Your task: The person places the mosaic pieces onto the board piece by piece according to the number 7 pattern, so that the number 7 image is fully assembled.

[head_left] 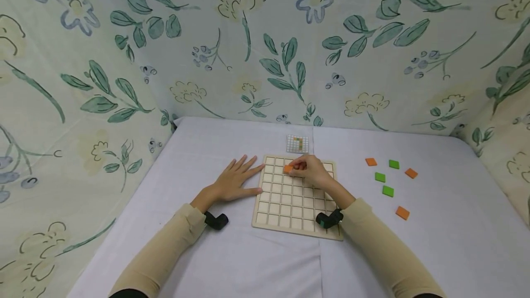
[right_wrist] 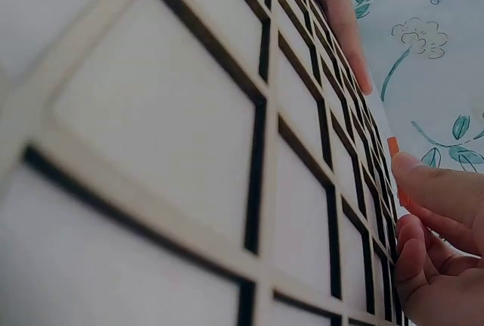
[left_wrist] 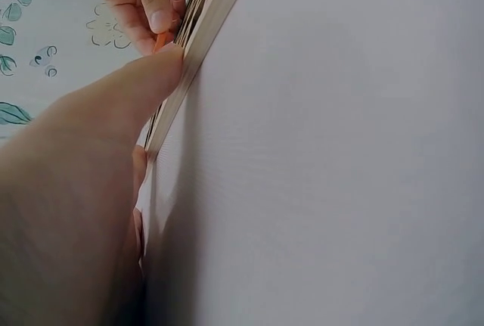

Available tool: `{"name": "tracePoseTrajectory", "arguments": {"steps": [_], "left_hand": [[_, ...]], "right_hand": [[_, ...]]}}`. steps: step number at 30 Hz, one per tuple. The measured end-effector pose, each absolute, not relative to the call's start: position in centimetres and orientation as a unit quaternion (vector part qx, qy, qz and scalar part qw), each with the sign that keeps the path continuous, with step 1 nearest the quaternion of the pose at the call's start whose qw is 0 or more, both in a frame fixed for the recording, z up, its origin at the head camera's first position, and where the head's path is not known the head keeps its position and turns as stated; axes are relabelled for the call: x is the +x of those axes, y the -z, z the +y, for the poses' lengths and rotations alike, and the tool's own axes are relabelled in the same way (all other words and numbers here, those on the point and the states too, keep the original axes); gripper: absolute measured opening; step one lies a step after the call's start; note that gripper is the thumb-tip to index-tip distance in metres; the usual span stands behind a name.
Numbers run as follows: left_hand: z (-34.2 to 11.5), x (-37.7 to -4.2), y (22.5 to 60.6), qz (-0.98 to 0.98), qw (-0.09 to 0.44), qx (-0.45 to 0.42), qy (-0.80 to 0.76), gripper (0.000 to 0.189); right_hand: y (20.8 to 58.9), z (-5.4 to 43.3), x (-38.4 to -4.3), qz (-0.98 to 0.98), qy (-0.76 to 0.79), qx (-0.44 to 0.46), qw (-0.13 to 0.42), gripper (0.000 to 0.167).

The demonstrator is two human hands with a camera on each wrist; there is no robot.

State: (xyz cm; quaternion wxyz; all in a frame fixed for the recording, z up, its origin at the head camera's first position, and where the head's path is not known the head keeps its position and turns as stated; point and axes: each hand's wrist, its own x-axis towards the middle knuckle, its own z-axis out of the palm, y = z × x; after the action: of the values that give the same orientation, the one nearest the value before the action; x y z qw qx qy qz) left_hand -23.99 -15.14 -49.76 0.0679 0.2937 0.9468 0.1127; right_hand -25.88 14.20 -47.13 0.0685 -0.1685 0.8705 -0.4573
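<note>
A wooden grid board with square recesses lies flat on the table. My right hand reaches over its far part and pinches an orange square tile between thumb and fingers. In the right wrist view the orange tile stands out edge-on at the fingertips, close over the grid. My left hand is spread at the board's left edge, fingers straight, thumb and a fingertip right at the rim. The left wrist view has this thumb against the board's side.
Right of the board lie loose orange tiles and green tiles. A small printed grid card with a coloured pattern lies beyond the board's far edge. White cloth covers the table, and a floral curtain hangs behind it.
</note>
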Motion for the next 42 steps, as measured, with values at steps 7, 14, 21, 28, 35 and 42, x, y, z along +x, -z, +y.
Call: {"name": "tracePoseTrajectory", "arguments": {"steps": [7, 14, 21, 28, 35, 42], "left_hand": [[-15.1, -23.9, 49.9, 0.95, 0.064, 0.286, -0.109, 0.084], [-15.0, -23.8, 49.7, 0.949, 0.063, 0.287, -0.11, 0.084], [-14.9, -23.8, 49.8, 0.95, 0.064, 0.286, -0.105, 0.084], [-14.8, -23.7, 49.6, 0.95, 0.064, 0.284, -0.109, 0.084], [-14.8, -23.7, 49.5, 0.95, 0.06, 0.286, -0.112, 0.084], [-14.9, -23.7, 49.7, 0.948, 0.058, 0.29, -0.116, 0.084]], "right_hand": [[47.4, 14.0, -26.0, 0.879, 0.441, -0.165, 0.069, 0.023], [47.5, 14.0, -25.9, 0.883, 0.437, -0.159, 0.067, 0.024], [47.5, 14.0, -25.8, 0.881, 0.44, -0.162, 0.058, 0.025], [47.2, 14.6, -25.9, 0.863, 0.475, -0.158, 0.07, 0.028], [46.1, 16.1, -25.7, 0.837, 0.52, -0.156, 0.067, 0.029], [44.9, 18.9, -25.5, 0.853, 0.501, -0.138, 0.046, 0.031]]}}
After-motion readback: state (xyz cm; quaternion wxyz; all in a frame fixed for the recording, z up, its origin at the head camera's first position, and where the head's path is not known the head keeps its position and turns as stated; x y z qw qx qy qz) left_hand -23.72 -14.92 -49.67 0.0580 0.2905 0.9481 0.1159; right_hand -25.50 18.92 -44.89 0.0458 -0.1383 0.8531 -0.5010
